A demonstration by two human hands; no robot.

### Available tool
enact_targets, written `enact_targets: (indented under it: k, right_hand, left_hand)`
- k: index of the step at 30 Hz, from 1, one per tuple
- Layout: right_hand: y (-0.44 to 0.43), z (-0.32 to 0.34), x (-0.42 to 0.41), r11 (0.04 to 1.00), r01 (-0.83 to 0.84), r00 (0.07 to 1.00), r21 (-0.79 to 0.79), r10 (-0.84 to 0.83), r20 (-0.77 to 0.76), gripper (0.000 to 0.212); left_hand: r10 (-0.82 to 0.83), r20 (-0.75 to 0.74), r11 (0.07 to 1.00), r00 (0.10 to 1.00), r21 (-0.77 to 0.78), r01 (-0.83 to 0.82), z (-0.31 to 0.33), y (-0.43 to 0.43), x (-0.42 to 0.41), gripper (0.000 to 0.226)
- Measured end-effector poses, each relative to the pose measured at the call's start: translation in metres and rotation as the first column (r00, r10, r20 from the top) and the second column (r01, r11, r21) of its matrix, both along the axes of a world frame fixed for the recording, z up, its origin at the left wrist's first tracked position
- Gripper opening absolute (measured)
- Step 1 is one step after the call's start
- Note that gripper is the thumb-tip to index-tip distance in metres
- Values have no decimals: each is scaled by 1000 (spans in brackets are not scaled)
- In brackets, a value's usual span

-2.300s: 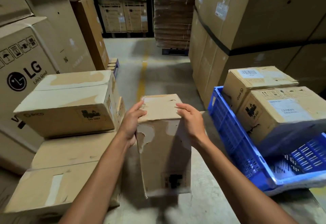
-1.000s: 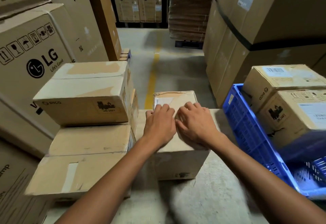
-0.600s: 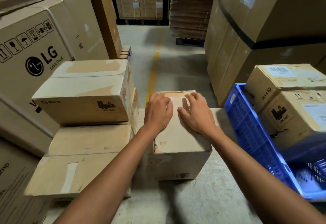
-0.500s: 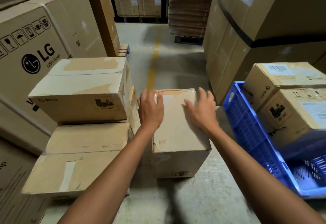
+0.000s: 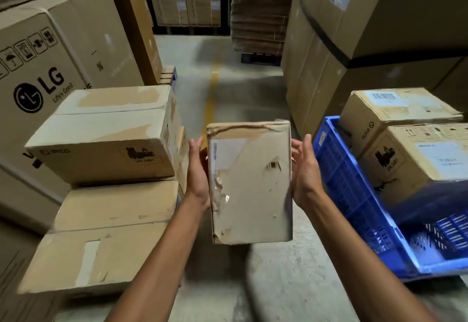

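Observation:
A worn cardboard box (image 5: pixel 250 185) with torn tape and a white label stands on end in the middle, its broad face turned toward me, raised off the concrete surface (image 5: pixel 266 283). My left hand (image 5: pixel 198 172) presses flat against its left side. Against the right side presses my right hand (image 5: pixel 304 172), fingers straight and pointing up. The box is carried between the two palms; its lower edge is blurred.
A stack of cardboard boxes (image 5: pixel 106 134) sits close on the left. On the right a blue plastic crate (image 5: pixel 354 195) holds two Pico boxes (image 5: pixel 415 154). Large LG cartons (image 5: pixel 40 68) and tall strapped cartons (image 5: pixel 354 30) flank an aisle with a yellow line (image 5: pixel 211 101).
The box lay flat with both hands on its top. My hands have slid out to its sides and tipped it up on end, lifting it toward me.

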State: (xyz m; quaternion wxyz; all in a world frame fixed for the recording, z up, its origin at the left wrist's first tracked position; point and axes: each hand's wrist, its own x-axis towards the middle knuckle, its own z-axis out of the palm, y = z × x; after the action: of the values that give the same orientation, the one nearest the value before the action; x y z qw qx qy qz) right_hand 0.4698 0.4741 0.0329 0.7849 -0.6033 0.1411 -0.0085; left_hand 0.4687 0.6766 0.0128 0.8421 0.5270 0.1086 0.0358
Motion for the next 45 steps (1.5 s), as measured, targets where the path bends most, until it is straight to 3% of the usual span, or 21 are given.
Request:
enact_targets:
  k: [4,8,11,15,21,23,27,31,38,42,45]
  right_hand:
    - [-3,-27,-5,1000,13,994,21,-11,-107,59]
    - [-11,-77,-20,997,-26,981,68,38,-190,76]
    - [-17,-88,-33,997,-47,966,64,62,-250,56]
    - [-25,-103,-40,989,-127,943,-78,96,-317,55]
    - [-24,-85,-26,967,-177,922,-184,97,-375,59]
    - [-23,-79,-17,969,-199,913,-149,128,-388,62]
    - [-15,-74,-8,947,-314,868,-69,257,-425,83]
    - [-13,-68,-10,970,-238,912,-52,204,-356,84]
    - [-12,-32,-8,993,-102,980,-55,91,-180,77]
    - [-7,-48,-17,992,-121,973,-46,109,-205,75]
    - [-9,-69,-25,991,-134,960,17,134,-244,91]
  left_hand:
    - [106,-45,993,993,-51,-108,-29,4,-10,68]
    - [-64,-160,976,985,-214,29,-79,-7,-31,69]
    - [-196,-219,949,956,-286,129,-104,-19,-53,86]
    - [-173,-324,980,930,-152,129,-137,-20,-64,97]
    - [-126,-320,989,939,36,145,-87,-9,-43,67]
    - [-80,-448,995,890,23,100,-81,-2,-21,73]
    - [-183,-587,980,788,-48,192,-80,5,10,88]
    - [-234,-481,971,845,-76,226,-50,-3,5,75]
    - [-140,-206,990,969,-55,131,-19,4,-10,58]
    - [-174,-178,982,969,-100,158,-29,1,-30,54]
    - [-194,-167,981,967,-41,190,-45,1,-44,62]
